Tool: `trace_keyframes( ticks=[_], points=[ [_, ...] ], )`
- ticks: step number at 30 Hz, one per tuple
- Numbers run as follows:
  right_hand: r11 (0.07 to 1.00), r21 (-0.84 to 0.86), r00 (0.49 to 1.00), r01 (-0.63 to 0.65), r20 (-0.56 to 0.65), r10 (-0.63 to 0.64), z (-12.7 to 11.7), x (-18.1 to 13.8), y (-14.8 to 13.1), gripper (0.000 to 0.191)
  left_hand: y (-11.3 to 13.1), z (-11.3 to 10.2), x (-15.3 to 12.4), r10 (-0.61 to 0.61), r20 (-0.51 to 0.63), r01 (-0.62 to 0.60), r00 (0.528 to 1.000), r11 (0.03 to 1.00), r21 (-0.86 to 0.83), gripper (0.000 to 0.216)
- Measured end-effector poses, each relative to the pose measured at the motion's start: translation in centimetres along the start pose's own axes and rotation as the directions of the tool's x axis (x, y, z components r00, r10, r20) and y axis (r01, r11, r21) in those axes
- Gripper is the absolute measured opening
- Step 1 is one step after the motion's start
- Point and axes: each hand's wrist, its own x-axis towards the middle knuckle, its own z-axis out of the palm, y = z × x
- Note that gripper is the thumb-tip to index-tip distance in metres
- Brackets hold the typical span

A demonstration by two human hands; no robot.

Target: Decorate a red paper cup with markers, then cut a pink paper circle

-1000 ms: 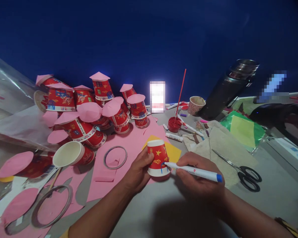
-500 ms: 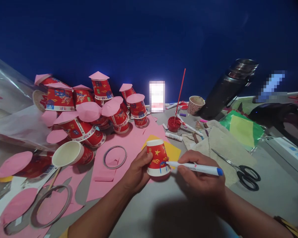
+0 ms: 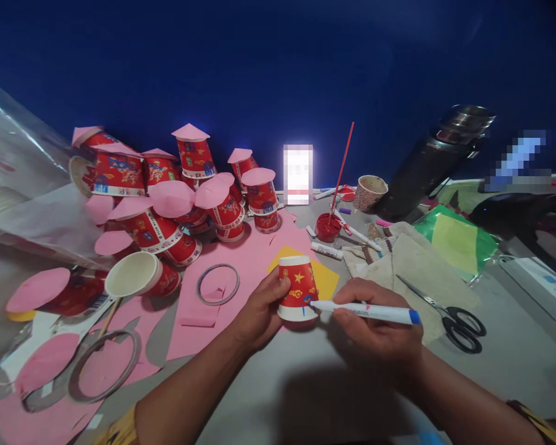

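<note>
My left hand [image 3: 263, 312] grips a red paper cup [image 3: 296, 285] by its left side, thumb on the front. The cup is upside down, with gold star and cloud patterns and blue marks near its white rim. In my right hand [image 3: 382, 327] is a white marker pen [image 3: 370, 311] with a blue end, held like a pencil. Its tip touches the cup at the blue marks, low on the right. Behind the cup lies yellow paper [image 3: 324, 278], partly covered by it.
Several red cups with pink paper cones [image 3: 192, 148] stand piled at the left. Tape rings [image 3: 104, 364] lie on pink paper [image 3: 254, 253]. Scissors [image 3: 463, 327] rest on a cloth [image 3: 412, 259] at the right. Behind stand a red paint pot [image 3: 328, 228] and a black flask [image 3: 421, 167].
The cup has turned slightly in my left hand, so the star and blue marks sit a little differently. The pen tip stays on the cup. The whole view has shifted slightly.
</note>
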Motion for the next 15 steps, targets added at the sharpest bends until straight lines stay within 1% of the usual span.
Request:
trace_keyframes(
  ticks=[2, 6, 15],
  points=[
    [1.000, -0.003, 1.000, 0.023, 0.021, -0.023, 0.02, 0.01, 0.08, 0.007, -0.02, 0.11, -0.04, 0.012, 0.004, -0.012, 1.000, 1.000, 0.019, 0.049],
    [0.999, -0.014, 0.999, 0.035, 0.018, -0.035, 0.11, -0.01, 0.09, 0.007, -0.09, 0.28, -0.11, 0.026, 0.001, -0.026, 1.000, 0.999, 0.027, 0.049],
    [0.999, -0.030, 0.995, 0.035, 0.099, -0.031, -0.05, 0.16, -0.24, 0.012, -0.12, 0.36, -0.17, 0.023, -0.004, -0.023, 1.000, 0.999, 0.024, 0.050]
  ],
)
